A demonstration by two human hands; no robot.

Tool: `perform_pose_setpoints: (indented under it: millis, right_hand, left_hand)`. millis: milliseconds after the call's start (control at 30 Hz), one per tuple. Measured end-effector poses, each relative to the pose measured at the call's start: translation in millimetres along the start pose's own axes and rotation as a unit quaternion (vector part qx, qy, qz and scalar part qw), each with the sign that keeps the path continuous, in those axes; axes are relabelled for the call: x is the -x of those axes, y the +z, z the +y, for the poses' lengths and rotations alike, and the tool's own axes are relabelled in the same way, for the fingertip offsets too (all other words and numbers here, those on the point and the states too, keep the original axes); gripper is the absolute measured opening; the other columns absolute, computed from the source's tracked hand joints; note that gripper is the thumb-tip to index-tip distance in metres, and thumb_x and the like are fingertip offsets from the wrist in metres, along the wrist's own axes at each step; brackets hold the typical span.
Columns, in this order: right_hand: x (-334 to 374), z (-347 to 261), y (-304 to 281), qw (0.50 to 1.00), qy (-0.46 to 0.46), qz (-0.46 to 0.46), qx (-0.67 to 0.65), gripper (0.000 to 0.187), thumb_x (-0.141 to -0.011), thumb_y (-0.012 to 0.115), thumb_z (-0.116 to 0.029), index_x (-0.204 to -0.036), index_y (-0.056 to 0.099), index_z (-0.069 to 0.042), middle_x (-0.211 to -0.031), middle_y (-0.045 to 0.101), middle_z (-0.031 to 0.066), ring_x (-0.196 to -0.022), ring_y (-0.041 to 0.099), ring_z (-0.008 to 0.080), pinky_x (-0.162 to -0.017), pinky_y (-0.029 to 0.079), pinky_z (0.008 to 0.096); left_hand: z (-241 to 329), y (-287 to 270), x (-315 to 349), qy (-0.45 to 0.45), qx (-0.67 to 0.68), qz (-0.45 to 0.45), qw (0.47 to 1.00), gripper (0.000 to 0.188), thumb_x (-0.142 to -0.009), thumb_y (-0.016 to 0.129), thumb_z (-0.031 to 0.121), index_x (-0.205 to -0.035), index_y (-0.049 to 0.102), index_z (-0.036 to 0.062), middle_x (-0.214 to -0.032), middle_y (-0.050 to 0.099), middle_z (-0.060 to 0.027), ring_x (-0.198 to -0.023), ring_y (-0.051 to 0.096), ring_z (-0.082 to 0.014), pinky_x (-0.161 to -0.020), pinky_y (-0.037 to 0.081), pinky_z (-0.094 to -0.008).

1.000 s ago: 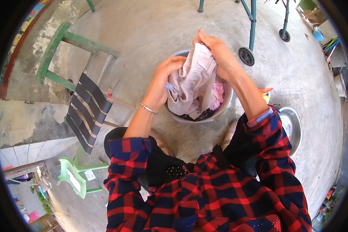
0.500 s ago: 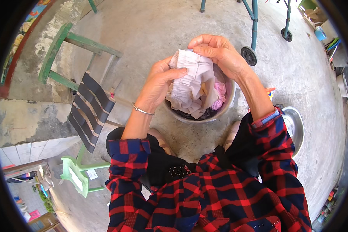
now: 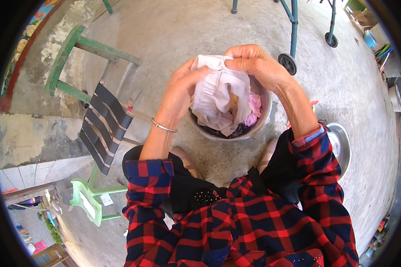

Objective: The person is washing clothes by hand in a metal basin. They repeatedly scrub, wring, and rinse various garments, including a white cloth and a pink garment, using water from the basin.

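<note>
Between my two hands hangs a pale garment (image 3: 223,91) with a gathered elastic waistband, its lower folds reaching down into a round metal basin (image 3: 254,133). My left hand (image 3: 182,84) grips the band at its left side, thumb over the cloth. At the band's upper right, my right hand (image 3: 254,64) pinches the edge between thumb and fingers. A pink cloth (image 3: 254,110) lies in the basin at the right. Dark cloth (image 3: 241,130) shows beneath the pale garment; the rest of the basin's contents is covered.
A second metal basin (image 3: 341,147) stands on the floor beside my right knee. To the left are a green wooden frame (image 3: 60,58), a folding seat with black straps (image 3: 107,129) and a light green plastic stool (image 3: 87,202). Blue legs with wheels (image 3: 287,64) stand beyond the basin.
My right hand has shifted slightly right and down along the waistband. The left hand has moved its thumb, and the garment's band is now bunched and turned a little differently.
</note>
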State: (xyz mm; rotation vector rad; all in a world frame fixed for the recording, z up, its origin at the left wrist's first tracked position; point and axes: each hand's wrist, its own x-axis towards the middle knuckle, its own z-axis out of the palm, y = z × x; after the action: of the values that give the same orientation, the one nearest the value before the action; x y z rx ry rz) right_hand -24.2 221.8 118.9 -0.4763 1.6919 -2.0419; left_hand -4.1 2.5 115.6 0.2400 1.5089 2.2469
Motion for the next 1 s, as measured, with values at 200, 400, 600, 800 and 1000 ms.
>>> perform_pose_setpoints:
  millis: [200, 400, 600, 800, 1000]
  right_hand:
    - [-4, 13, 5, 1.000, 0.003, -0.010, -0.017, 0.020, -0.082, 0.073, -0.020, -0.093, 0.069, -0.003, -0.084, 0.067, 0.0013, -0.082, 0.059, 0.0093, -0.076, 0.045, 0.0232]
    - [-3, 79, -15, 0.936, 0.142, -0.129, 0.297, 0.049, -0.072, 0.080, -0.021, -0.114, 0.065, 0.000, -0.100, 0.069, 0.0069, -0.090, 0.061, 0.0186, -0.086, 0.046, 0.0294]
    - [6, 59, -48, 0.974, 0.161, 0.016, 0.160, 0.037, -0.083, 0.072, -0.022, -0.111, 0.066, 0.001, -0.104, 0.070, 0.0078, -0.091, 0.066, 0.0186, -0.085, 0.050, 0.0308]
    - [17, 11, -29, 0.981, 0.040, 0.088, -0.167, 0.031, -0.091, 0.066, -0.029, -0.108, 0.065, -0.003, -0.100, 0.068, 0.0061, -0.090, 0.065, 0.0142, -0.083, 0.052, 0.0294]
    - [12, -14, -13, 0.958, -0.018, 0.049, -0.282, 0.032, -0.091, 0.066, -0.035, -0.101, 0.061, -0.005, -0.091, 0.066, 0.0081, -0.081, 0.067, 0.0172, -0.070, 0.059, 0.0327]
  left_hand:
    - [-1, -8, 4, -0.061, -0.068, 0.052, 0.995, 0.032, -0.079, 0.073, 0.008, -0.108, 0.062, -0.0015, -0.099, 0.067, -0.0090, -0.089, 0.064, -0.0152, -0.081, 0.051, -0.0287]
    - [15, -27, 5, 0.051, 0.141, 0.108, 0.983, 0.029, -0.085, 0.066, 0.008, -0.112, 0.060, 0.0023, -0.102, 0.067, -0.0074, -0.093, 0.065, -0.0191, -0.086, 0.052, -0.0342]
    - [30, -53, 18, 0.033, 0.235, 0.142, 0.961, 0.027, -0.083, 0.063, 0.011, -0.106, 0.062, -0.0014, -0.102, 0.068, -0.0139, -0.098, 0.065, -0.0279, -0.090, 0.052, -0.0412]
    - [0, -51, 16, -0.042, 0.042, 0.127, 0.990, 0.032, -0.076, 0.060, 0.004, -0.108, 0.061, -0.0020, -0.102, 0.067, -0.0149, -0.096, 0.065, -0.0244, -0.088, 0.053, -0.0356]
    - [-12, -14, 9, -0.049, -0.130, -0.017, 0.990, 0.070, -0.076, 0.066, 0.013, -0.141, 0.042, 0.0011, -0.135, 0.052, -0.0143, -0.125, 0.049, -0.0236, -0.109, 0.033, -0.0369]
